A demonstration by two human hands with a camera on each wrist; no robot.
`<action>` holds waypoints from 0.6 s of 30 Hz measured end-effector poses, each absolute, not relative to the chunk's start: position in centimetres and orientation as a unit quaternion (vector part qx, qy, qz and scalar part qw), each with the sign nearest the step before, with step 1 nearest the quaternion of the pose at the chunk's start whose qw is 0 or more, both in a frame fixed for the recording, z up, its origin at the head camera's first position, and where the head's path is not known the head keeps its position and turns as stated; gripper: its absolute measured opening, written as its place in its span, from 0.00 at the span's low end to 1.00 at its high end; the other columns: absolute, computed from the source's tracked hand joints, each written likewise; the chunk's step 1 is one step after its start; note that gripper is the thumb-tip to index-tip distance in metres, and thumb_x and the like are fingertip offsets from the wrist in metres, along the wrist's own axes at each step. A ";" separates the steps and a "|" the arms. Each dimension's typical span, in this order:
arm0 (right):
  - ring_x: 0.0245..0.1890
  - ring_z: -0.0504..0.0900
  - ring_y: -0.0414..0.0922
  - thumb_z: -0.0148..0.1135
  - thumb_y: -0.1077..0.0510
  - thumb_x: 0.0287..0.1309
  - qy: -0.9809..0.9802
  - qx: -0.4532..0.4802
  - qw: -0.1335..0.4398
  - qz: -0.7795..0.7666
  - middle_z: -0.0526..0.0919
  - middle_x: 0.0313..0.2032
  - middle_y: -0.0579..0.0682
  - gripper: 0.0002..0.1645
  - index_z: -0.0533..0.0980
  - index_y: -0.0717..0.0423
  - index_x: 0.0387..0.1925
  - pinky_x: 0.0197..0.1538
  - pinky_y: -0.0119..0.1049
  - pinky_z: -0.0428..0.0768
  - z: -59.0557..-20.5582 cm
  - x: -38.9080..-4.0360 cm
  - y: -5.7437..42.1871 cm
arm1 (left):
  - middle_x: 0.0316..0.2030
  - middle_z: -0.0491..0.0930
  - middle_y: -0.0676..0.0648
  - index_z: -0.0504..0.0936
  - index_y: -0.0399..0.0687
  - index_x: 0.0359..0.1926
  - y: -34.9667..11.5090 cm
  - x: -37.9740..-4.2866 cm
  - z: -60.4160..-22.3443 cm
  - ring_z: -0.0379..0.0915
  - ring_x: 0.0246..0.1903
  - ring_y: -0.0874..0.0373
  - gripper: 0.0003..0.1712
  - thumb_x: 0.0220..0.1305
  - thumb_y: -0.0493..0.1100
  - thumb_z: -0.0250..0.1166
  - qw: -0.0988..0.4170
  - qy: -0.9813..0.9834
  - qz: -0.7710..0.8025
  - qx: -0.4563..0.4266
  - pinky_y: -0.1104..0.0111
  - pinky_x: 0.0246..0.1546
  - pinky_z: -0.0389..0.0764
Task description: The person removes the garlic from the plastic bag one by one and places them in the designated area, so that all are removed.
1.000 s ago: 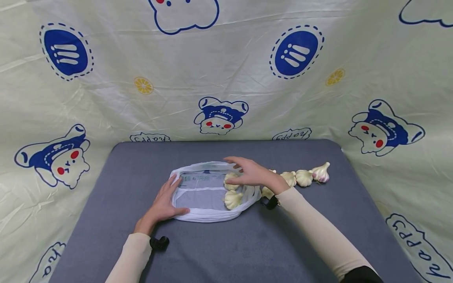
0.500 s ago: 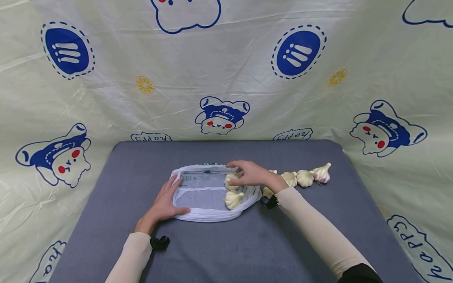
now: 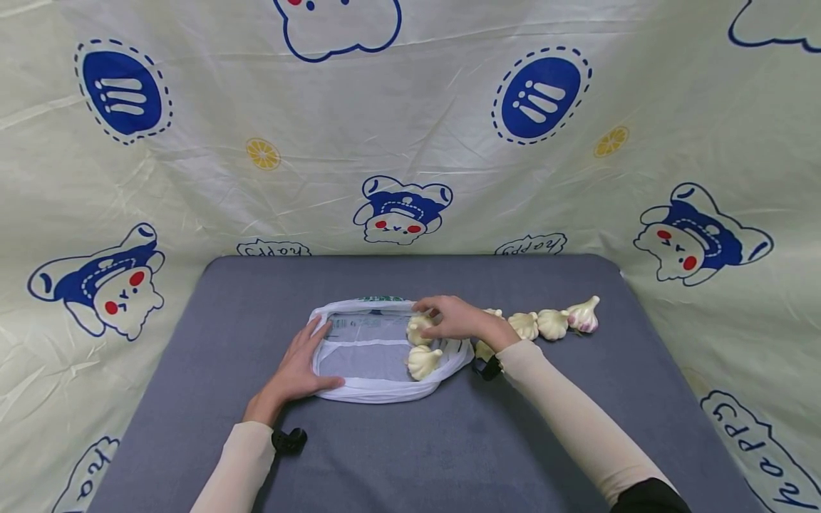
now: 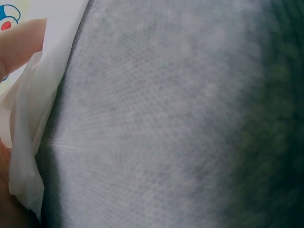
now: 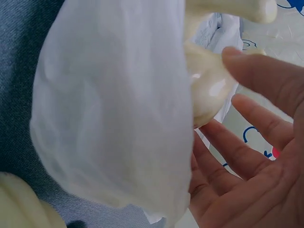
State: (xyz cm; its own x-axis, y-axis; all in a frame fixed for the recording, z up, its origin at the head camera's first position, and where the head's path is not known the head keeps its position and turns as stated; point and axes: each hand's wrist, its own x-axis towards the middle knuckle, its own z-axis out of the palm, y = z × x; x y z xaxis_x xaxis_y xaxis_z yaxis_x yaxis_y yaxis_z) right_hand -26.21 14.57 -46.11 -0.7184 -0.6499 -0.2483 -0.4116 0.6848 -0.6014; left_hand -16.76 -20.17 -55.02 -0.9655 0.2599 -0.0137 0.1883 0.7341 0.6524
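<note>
A white plastic bag [image 3: 385, 392] lies on the table with its mouth spread wide and its rim rolled down. My left hand [image 3: 296, 367] rests on its left side, thumb and fingers spread over the rim. In the left wrist view the thumb [image 4: 23, 42] reaches over the white film. Inside the bag at the right are two garlic bulbs, the nearer bulb [image 3: 423, 362] untouched. My right hand [image 3: 458, 318] reaches over the right rim and pinches the farther garlic bulb [image 5: 209, 85], thumb on one side and fingertips on the other.
Several more garlic bulbs [image 3: 551, 324] sit in a line right of the bag, partly hidden by the right wrist. The grey cloth-covered table [image 3: 410, 456] ends at a printed curtain [image 3: 410, 128] behind.
My right hand has lowered a little, and its fingers have closed in on the farther garlic bulb. The left hand and the bag stay almost where they were.
</note>
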 end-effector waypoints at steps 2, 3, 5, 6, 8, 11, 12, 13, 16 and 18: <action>0.63 0.79 0.56 0.68 0.55 0.65 0.890 -0.298 0.229 -0.258 0.79 0.65 0.57 0.32 0.74 0.57 0.68 0.62 0.51 0.80 -46.3 -26.3 14.5 | 0.83 0.43 0.41 0.55 0.46 0.81 -20.1 -16.8 -55.0 0.40 0.80 0.34 0.65 0.48 0.61 0.79 0.053 0.930 0.342 0.120 0.33 0.74 0.49; 0.62 0.79 0.55 0.68 0.57 0.65 0.891 -0.297 0.230 -0.257 0.79 0.65 0.57 0.31 0.74 0.57 0.68 0.62 0.50 0.80 -46.4 -26.3 14.5 | 0.83 0.43 0.41 0.55 0.46 0.81 -20.2 -16.8 -55.0 0.40 0.80 0.34 0.65 0.49 0.61 0.79 0.054 0.930 0.342 0.119 0.33 0.74 0.49; 0.62 0.80 0.55 0.68 0.59 0.65 0.892 -0.297 0.229 -0.252 0.79 0.65 0.57 0.30 0.75 0.57 0.67 0.62 0.50 0.80 -46.5 -26.4 14.5 | 0.83 0.43 0.41 0.55 0.46 0.81 -20.1 -16.8 -54.9 0.40 0.80 0.34 0.65 0.49 0.61 0.79 0.056 0.930 0.343 0.119 0.32 0.73 0.49; 0.62 0.80 0.55 0.68 0.59 0.65 0.893 -0.296 0.229 -0.250 0.79 0.65 0.57 0.30 0.75 0.56 0.67 0.62 0.49 0.80 -46.6 -26.5 14.5 | 0.83 0.43 0.41 0.55 0.46 0.81 -20.1 -16.8 -54.9 0.40 0.80 0.34 0.65 0.49 0.61 0.79 0.056 0.930 0.344 0.118 0.32 0.73 0.50; 0.61 0.81 0.55 0.68 0.60 0.64 0.895 -0.291 0.231 -0.248 0.79 0.64 0.57 0.29 0.76 0.56 0.66 0.61 0.49 0.81 -46.7 -26.5 14.4 | 0.83 0.43 0.41 0.55 0.47 0.81 -20.1 -16.7 -54.8 0.40 0.80 0.34 0.65 0.49 0.61 0.79 0.057 0.930 0.344 0.118 0.32 0.73 0.50; 0.59 0.82 0.55 0.69 0.60 0.64 0.896 -0.286 0.232 -0.248 0.81 0.62 0.56 0.27 0.78 0.55 0.64 0.59 0.47 0.82 -46.7 -26.6 14.2 | 0.83 0.43 0.41 0.55 0.47 0.81 -20.1 -16.7 -54.8 0.41 0.79 0.34 0.65 0.48 0.60 0.79 0.055 0.929 0.346 0.119 0.32 0.73 0.51; 0.59 0.82 0.54 0.69 0.60 0.64 0.897 -0.282 0.233 -0.248 0.81 0.62 0.56 0.26 0.78 0.55 0.63 0.59 0.47 0.83 -46.7 -26.6 14.2 | 0.83 0.43 0.41 0.55 0.47 0.81 -20.1 -16.7 -54.8 0.41 0.79 0.34 0.65 0.48 0.60 0.79 0.054 0.929 0.347 0.119 0.32 0.73 0.50; 0.59 0.82 0.54 0.70 0.60 0.64 0.897 -0.282 0.233 -0.247 0.82 0.61 0.55 0.25 0.79 0.55 0.62 0.58 0.46 0.83 -46.7 -26.7 14.2 | 0.83 0.43 0.41 0.55 0.46 0.81 -20.1 -16.7 -54.8 0.41 0.79 0.34 0.66 0.48 0.60 0.79 0.053 0.929 0.347 0.119 0.32 0.73 0.51; 0.57 0.83 0.53 0.70 0.60 0.63 0.897 -0.286 0.233 -0.243 0.83 0.59 0.54 0.23 0.80 0.55 0.60 0.56 0.45 0.83 -46.6 -26.7 14.1 | 0.83 0.43 0.41 0.55 0.46 0.81 -20.1 -16.6 -54.9 0.41 0.79 0.34 0.66 0.47 0.59 0.80 0.048 0.929 0.346 0.122 0.31 0.72 0.51; 0.57 0.83 0.52 0.70 0.60 0.63 0.897 -0.288 0.232 -0.242 0.83 0.59 0.54 0.22 0.80 0.55 0.59 0.56 0.44 0.84 -46.5 -26.7 14.1 | 0.82 0.44 0.40 0.56 0.45 0.81 -20.1 -16.6 -55.0 0.41 0.79 0.33 0.66 0.47 0.59 0.80 0.044 0.929 0.345 0.124 0.31 0.71 0.51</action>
